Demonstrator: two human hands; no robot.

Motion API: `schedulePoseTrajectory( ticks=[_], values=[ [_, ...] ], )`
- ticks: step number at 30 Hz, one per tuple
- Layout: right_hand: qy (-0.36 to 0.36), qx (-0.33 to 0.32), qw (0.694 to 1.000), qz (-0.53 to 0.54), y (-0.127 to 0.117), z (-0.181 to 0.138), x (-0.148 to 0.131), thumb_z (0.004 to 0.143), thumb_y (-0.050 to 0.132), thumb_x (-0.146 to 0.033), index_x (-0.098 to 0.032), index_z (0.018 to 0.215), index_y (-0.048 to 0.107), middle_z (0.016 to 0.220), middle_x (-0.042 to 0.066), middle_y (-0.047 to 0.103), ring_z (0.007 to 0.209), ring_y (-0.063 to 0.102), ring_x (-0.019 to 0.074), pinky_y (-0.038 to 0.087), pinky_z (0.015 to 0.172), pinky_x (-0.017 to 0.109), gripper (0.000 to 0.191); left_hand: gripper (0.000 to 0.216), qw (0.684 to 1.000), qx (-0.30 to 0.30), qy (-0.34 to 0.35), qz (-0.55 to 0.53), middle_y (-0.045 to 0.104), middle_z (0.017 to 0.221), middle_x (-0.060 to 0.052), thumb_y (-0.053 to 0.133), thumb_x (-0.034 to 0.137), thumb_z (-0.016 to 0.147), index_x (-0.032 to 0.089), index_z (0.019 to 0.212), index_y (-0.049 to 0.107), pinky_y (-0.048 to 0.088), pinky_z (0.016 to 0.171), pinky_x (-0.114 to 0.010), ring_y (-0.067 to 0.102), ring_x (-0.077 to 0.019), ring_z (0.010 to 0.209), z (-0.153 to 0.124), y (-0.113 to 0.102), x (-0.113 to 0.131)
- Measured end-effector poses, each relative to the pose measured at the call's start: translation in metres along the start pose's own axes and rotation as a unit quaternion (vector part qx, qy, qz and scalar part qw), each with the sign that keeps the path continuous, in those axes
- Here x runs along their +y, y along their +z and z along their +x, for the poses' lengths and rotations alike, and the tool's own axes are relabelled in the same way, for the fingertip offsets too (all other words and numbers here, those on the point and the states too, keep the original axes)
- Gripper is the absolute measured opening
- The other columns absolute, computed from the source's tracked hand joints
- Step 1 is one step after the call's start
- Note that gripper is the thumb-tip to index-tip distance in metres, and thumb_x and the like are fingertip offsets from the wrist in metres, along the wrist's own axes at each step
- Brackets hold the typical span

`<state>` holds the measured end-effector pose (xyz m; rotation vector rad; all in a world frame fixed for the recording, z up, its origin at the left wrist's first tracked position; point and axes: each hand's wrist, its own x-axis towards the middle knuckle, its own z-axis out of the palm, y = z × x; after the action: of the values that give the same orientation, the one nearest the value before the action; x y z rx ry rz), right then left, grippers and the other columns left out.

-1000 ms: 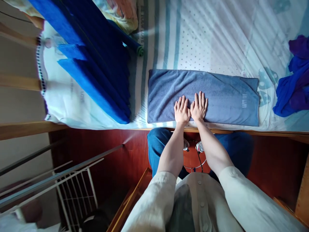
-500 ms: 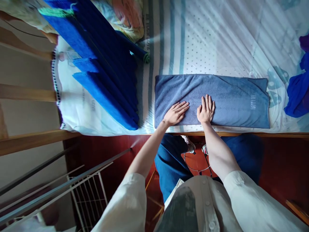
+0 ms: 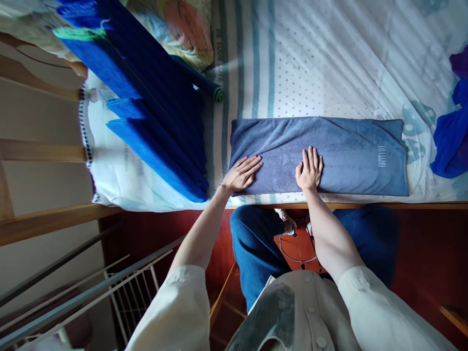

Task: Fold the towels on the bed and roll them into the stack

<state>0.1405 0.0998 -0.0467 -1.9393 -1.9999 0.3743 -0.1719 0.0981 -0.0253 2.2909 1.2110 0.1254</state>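
Note:
A grey-blue towel (image 3: pixel 347 156) lies in a long flat strip along the bed's near edge, with small lettering near its right end. My left hand (image 3: pixel 243 174) rests flat on the towel's left end, fingers stretched out to the right. Flat on the middle of the near half is my right hand (image 3: pixel 309 169), its fingers pointing away from me and the thumb apart. Neither hand grips anything. Slight creases run across the towel's upper part.
Bright blue folded cloths (image 3: pixel 157 131) are piled at the left of the bed (image 3: pixel 303 63). A patterned pillow (image 3: pixel 190 34) lies behind them. Crumpled blue and purple fabric (image 3: pixel 451 141) sits at the far right. Below left stands a white wire rack (image 3: pixel 135 297).
My left hand has slid left across the towel to its left end. My right hand stays at nearly the same place on the cloth.

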Motion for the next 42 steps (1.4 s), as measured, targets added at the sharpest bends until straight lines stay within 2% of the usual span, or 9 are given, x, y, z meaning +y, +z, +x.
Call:
schedulePoseTrajectory(
  ticks=[5,11,15,20,25,29,34,38,42],
  values=[
    [0.001,0.005,1.000,0.014,0.000,-0.001,-0.001,0.101,0.037,-0.026,-0.015,0.155,0.055,0.166,0.015,0.046,0.159,0.036,0.0267,0.024,0.132,0.058,0.058,0.055,1.000,-0.002,0.011,0.025,0.060,0.155,-0.013,0.036,0.037,0.100,0.021,0.144,0.065,0.035,0.127,-0.052,0.051,-0.0280,0.149,-0.001,-0.019,-0.006],
    [0.004,0.006,1.000,0.028,0.000,-0.002,-0.001,0.101,0.037,-0.026,-0.016,0.156,0.054,0.167,0.015,0.045,0.160,0.035,0.0270,0.024,0.131,0.059,0.059,0.049,0.980,0.124,-0.137,0.067,0.070,0.140,-0.013,0.032,0.031,0.104,0.020,0.132,0.071,0.046,0.116,-0.049,0.061,-0.0285,0.133,0.078,-0.081,-0.036],
    [0.005,0.000,0.999,0.034,-0.001,-0.002,-0.001,0.100,0.037,-0.025,-0.017,0.157,0.053,0.168,0.014,0.044,0.161,0.033,0.0263,0.023,0.132,0.060,0.060,0.042,0.987,0.058,-0.134,0.067,0.077,0.118,-0.013,0.044,0.035,0.100,0.017,0.120,0.076,0.050,0.110,-0.044,0.066,-0.0288,0.121,0.129,-0.111,-0.069],
    [0.009,-0.006,1.000,0.026,-0.001,-0.002,-0.002,0.100,0.037,-0.025,-0.017,0.157,0.053,0.168,0.013,0.043,0.161,0.032,0.0261,0.022,0.133,0.059,0.060,0.034,0.993,-0.029,-0.102,0.050,0.078,0.096,-0.008,0.055,0.038,0.091,0.020,0.107,0.080,0.054,0.101,-0.037,0.072,-0.0250,0.102,0.147,-0.121,-0.088],
    [0.008,-0.006,1.000,0.019,-0.001,-0.002,-0.003,0.101,0.037,-0.025,-0.016,0.156,0.054,0.168,0.014,0.044,0.160,0.035,0.0263,0.023,0.132,0.058,0.059,0.028,0.985,-0.044,-0.149,0.074,0.077,0.097,-0.009,0.057,0.035,0.088,0.021,0.100,0.078,0.054,0.100,-0.038,0.071,-0.0261,0.101,0.147,-0.121,-0.094],
    [0.008,-0.008,1.000,0.020,-0.001,-0.002,-0.002,0.100,0.038,-0.025,-0.017,0.157,0.053,0.168,0.013,0.044,0.160,0.034,0.0262,0.023,0.132,0.058,0.060,0.031,0.974,0.033,-0.196,0.108,0.075,0.108,-0.013,0.050,0.032,0.094,0.018,0.106,0.074,0.053,0.102,-0.045,0.069,-0.0310,0.111,0.144,-0.112,-0.090],
    [0.009,-0.007,1.000,0.018,-0.001,-0.002,-0.002,0.100,0.037,-0.025,-0.019,0.157,0.053,0.168,0.012,0.044,0.160,0.034,0.0256,0.023,0.132,0.058,0.060,0.040,0.965,0.137,-0.200,0.097,0.072,0.112,-0.011,0.034,0.035,0.104,0.022,0.124,0.067,0.051,0.108,-0.044,0.064,-0.0293,0.123,0.136,-0.094,-0.080],
    [0.006,0.002,1.000,0.016,-0.001,-0.003,-0.003,0.101,0.036,-0.026,-0.018,0.157,0.054,0.167,0.013,0.046,0.160,0.036,0.0256,0.024,0.132,0.057,0.059,0.044,0.954,0.203,-0.207,0.071,0.064,0.139,-0.015,0.035,0.040,0.107,0.023,0.139,0.061,0.044,0.118,-0.052,0.053,-0.0318,0.141,0.125,-0.070,-0.049],
    [0.004,0.006,1.000,0.017,0.000,-0.003,-0.002,0.101,0.037,-0.026,-0.018,0.157,0.054,0.166,0.013,0.046,0.159,0.037,0.0258,0.024,0.132,0.057,0.059,0.055,0.963,0.188,-0.186,0.048,0.043,0.166,-0.017,0.039,0.043,0.105,0.020,0.153,0.052,0.027,0.130,-0.059,0.031,-0.0340,0.159,0.095,-0.030,-0.005]
  ],
)
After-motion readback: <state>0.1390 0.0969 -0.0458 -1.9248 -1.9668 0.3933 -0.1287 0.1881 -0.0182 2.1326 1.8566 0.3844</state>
